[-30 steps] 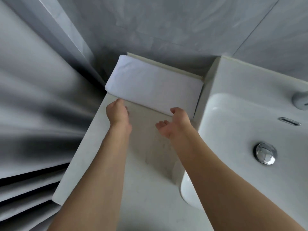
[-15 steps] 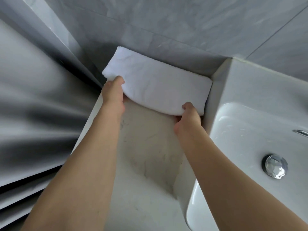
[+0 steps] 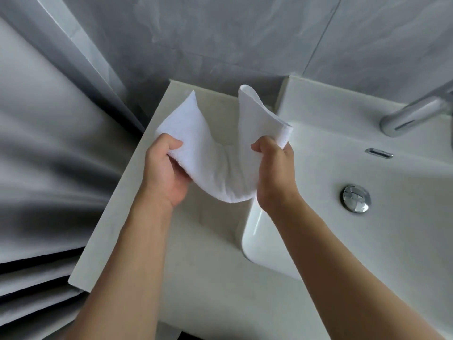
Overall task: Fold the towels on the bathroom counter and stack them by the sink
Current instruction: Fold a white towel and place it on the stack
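Note:
A white towel (image 3: 220, 165) hangs in the air above the pale stone counter (image 3: 201, 266), sagging in a U between my two hands. My left hand (image 3: 166, 168) grips its left end, fingers curled under the cloth and thumb on top. My right hand (image 3: 274, 173) grips its right end, where a flap stands up above the fist. The white sink (image 3: 367, 241) lies just right of the towel. No other towel shows in view.
A chrome tap (image 3: 414, 114) and a chrome drain plug (image 3: 355, 198) sit in the basin at the right. Grey curtain folds (image 3: 49, 168) hang along the counter's left edge. Grey tiled wall (image 3: 245, 40) rises behind the counter.
The towel lay folded flat at the back of the counter. Both hands took hold of its near edge, lifted it off the counter and drew it toward me, so it now sags between them.

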Demonstrator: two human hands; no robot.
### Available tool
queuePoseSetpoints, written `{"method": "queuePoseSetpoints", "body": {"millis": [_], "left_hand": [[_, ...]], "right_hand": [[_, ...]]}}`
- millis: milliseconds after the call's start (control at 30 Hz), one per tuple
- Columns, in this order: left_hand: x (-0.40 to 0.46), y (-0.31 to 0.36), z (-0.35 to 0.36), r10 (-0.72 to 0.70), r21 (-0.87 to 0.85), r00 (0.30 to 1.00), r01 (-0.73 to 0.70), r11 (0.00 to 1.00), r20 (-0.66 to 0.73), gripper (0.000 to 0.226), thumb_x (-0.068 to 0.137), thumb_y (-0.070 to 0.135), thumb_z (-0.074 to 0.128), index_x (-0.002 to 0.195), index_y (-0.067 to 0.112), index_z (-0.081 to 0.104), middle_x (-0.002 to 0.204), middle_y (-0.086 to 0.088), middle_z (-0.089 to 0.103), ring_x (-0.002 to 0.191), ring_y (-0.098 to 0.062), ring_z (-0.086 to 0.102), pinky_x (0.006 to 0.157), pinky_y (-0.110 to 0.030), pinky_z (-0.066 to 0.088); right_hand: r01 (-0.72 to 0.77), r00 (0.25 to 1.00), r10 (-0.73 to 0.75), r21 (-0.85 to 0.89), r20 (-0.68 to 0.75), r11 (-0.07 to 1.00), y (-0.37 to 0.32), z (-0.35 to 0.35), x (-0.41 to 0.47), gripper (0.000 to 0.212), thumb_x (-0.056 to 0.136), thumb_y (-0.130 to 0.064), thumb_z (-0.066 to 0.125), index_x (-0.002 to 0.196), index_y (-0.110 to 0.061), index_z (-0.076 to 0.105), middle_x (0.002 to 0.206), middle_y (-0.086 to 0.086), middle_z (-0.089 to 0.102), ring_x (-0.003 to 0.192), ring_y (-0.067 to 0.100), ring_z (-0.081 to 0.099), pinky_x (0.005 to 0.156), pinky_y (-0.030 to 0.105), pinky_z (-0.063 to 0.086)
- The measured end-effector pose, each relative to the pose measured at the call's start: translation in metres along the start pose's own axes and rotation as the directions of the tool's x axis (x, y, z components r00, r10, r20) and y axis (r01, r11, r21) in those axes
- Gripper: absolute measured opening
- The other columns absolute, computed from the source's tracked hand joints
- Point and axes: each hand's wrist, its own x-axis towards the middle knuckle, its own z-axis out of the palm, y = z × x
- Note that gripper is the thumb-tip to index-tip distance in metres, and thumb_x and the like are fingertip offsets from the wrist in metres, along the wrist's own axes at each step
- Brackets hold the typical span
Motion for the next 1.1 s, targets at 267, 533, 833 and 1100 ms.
{"method": "queuePoseSetpoints", "body": {"millis": [267,533,833,1100], "left_hand": [[-0.085,-0.028,0.071,0.069,-0.084,0.982,-0.055,0.995,0.173,0.047,0.07,0.011,0.043,0.108,0.007,0.072,0.117,-0.018,0.064,0.111,-0.039,0.061,0.104,-0.056,0.039],[-0.167,-0.113,0.154,-0.002,-0.052,0.945,0.019,0.998,0.326,0.046,0.067,0.012,0.045,0.103,0.008,0.073,0.112,-0.015,0.066,0.107,-0.035,0.063,0.105,-0.052,0.038],[-0.215,-0.221,0.265,-0.164,0.042,0.853,0.165,0.985,0.496,0.045,0.064,0.009,0.045,0.099,0.008,0.074,0.109,-0.015,0.066,0.106,-0.035,0.063,0.106,-0.052,0.038],[-0.244,-0.28,0.374,-0.079,-0.127,0.8,0.19,0.973,0.594,0.05,0.066,0.008,0.039,0.107,0.003,0.067,0.117,-0.019,0.06,0.114,-0.04,0.057,0.109,-0.056,0.036]], "right_hand": [[0.066,0.998,-0.065,0.207,-0.011,0.976,-0.007,-0.107,-0.066,0.013,0.061,-0.017,0.052,0.072,-0.023,0.057,0.074,-0.002,0.055,0.074,0.02,0.051,0.07,0.033,0.039],[0.141,0.985,-0.107,0.268,-0.137,0.953,-0.002,-0.242,-0.121,0.025,0.061,-0.016,0.052,0.086,-0.012,0.054,0.077,0.004,0.051,0.073,0.021,0.048,0.069,0.033,0.04],[0.203,0.88,0.01,0.394,-0.476,0.896,0.007,-0.399,-0.15,0.031,0.057,-0.017,0.052,0.088,-0.015,0.055,0.079,0.002,0.056,0.075,0.021,0.053,0.07,0.032,0.042],[0.327,0.862,-0.012,0.539,-0.506,0.776,-0.018,-0.538,-0.148,0.021,0.067,-0.015,0.05,0.064,-0.024,0.069,0.075,-0.004,0.064,0.067,0.017,0.062,0.065,0.028,0.047]]}}
